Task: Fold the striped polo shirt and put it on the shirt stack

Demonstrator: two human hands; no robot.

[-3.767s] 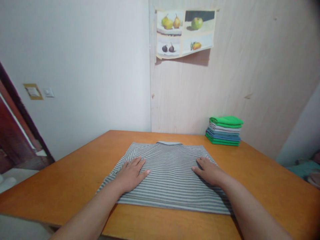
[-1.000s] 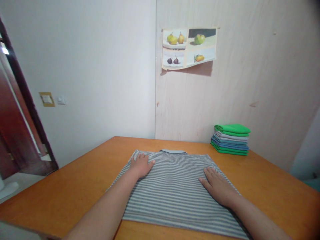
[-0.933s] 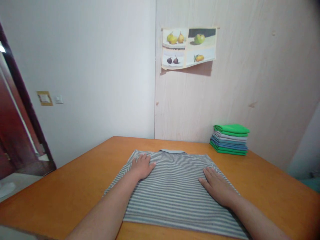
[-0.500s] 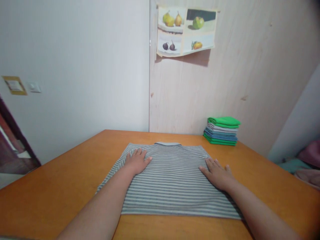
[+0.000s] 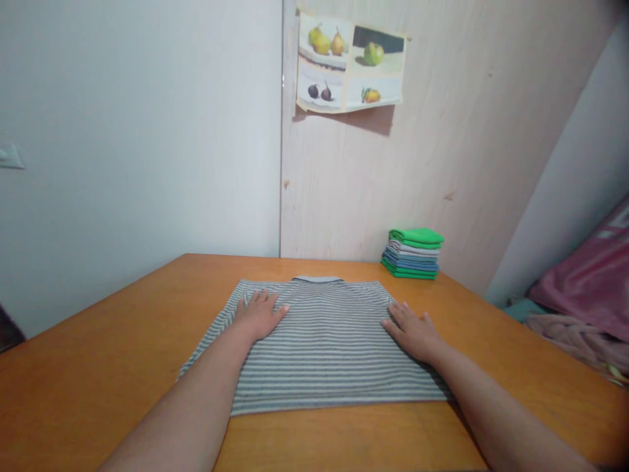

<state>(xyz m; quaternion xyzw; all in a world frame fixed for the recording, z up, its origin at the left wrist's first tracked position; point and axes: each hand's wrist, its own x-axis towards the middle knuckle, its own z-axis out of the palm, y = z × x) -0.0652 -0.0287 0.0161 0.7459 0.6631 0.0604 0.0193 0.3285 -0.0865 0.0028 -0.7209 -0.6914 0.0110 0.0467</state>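
A grey-and-white striped polo shirt (image 5: 324, 354) lies spread on the wooden table, its plain grey collar at the far edge. My left hand (image 5: 259, 316) rests on the shirt's upper left part, palm down with the fingers spread. Over on the right edge of the shirt, my right hand (image 5: 411, 331) lies flat, fingers apart. Neither hand grips the cloth. My forearms cover parts of the shirt's left side and its lower right corner.
The orange-brown table (image 5: 122, 341) reaches back to the wall. A stack of folded clothes (image 5: 411, 254), green, grey and blue, stands at its far right corner. Pink fabric (image 5: 584, 275) is heaped beyond the right edge. A fruit picture (image 5: 350, 65) hangs on the wall.
The view has turned to the right, so the scene sits further left. Both hands stay flat on the shirt, and the near right part of its hem appears slightly further up.
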